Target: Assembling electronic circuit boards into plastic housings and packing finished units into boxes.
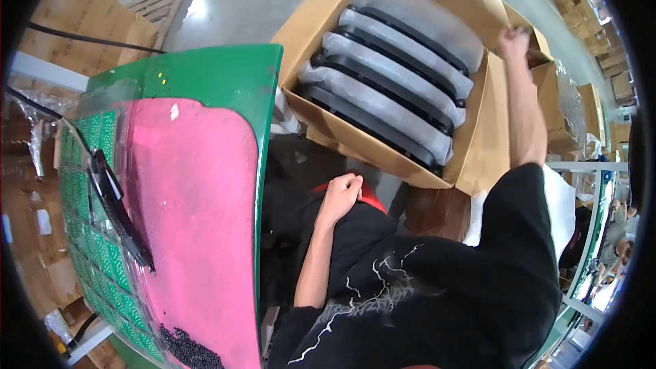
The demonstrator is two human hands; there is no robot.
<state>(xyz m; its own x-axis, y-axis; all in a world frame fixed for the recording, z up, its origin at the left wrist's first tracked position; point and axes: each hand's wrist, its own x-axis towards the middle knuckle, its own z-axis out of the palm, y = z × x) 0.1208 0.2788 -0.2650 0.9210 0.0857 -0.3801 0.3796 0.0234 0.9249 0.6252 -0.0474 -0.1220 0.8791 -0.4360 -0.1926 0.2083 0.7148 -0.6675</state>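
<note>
Four black curved bars are standing in a row inside an open cardboard box, to the left of the right hand's fingers and ahead of the left hand's fingers. White foam sheets are lying among the bars. The right hand is reaching out past the box's right side, its fingers curling close beside a cardboard flap; they are blurring, so I cannot tell whether they are gripping anything. The left hand is resting at the lap, its fingers folding narrowly into a loose fist. Red fabric is showing just right of those fingers. Well to the left of the left fingers, a green tabletop is bearing a pink mat. Farther left from them, green circuit boards are lying in rows, with a long black tool lying beside the mat. Small black pieces are heaping up nearer the body than the left fingers. Right of the right fingers, cartons are standing.
</note>
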